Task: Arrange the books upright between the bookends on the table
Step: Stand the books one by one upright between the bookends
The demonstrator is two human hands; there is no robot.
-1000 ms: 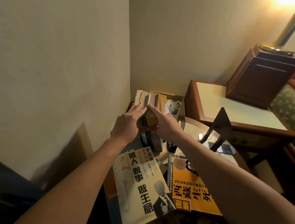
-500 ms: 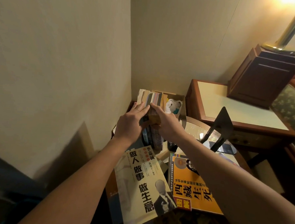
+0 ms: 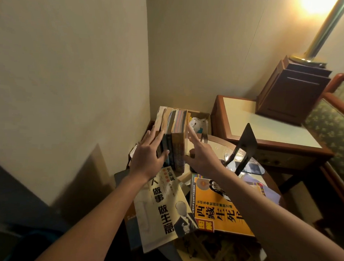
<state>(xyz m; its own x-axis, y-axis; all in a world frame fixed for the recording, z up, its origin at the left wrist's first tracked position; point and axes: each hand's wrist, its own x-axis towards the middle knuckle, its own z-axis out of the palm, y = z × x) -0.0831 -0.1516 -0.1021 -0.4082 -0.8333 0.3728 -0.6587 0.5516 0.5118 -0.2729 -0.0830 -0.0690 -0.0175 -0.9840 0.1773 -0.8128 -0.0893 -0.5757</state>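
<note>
Both hands have released the top of the upright books (image 3: 174, 134), which they clasped half a second ago, and now flank the row.

1. Left hand (image 3: 148, 157): fingers straight and close together, laid flat against the left side of the row. The thumb lies across the spines. It clamps nothing.
2. Right hand (image 3: 201, 156): fingers straight and pointing away from the person along the right cover of the outermost book. Whether the palm touches the cover cannot be determined.
3. The row stands upright at the far left edge of the table (image 3: 221, 139), in the corner formed by the two walls. The left wall is just beside it, which leaves little room on that side.
4. A black bookend (image 3: 245, 145) stands upright toward the far right edge of the table, well apart from the row. The open tabletop between them holds only the right hand.
5. A cream book (image 3: 164, 207) lies flat at the near left of the table, and an orange book (image 3: 219, 209) lies flat at the near right. The two forearms cross above them.
6. A cardboard box (image 3: 202, 117) sits just behind the row. A wooden side table (image 3: 265, 132) stands beyond the far right edge.
</note>
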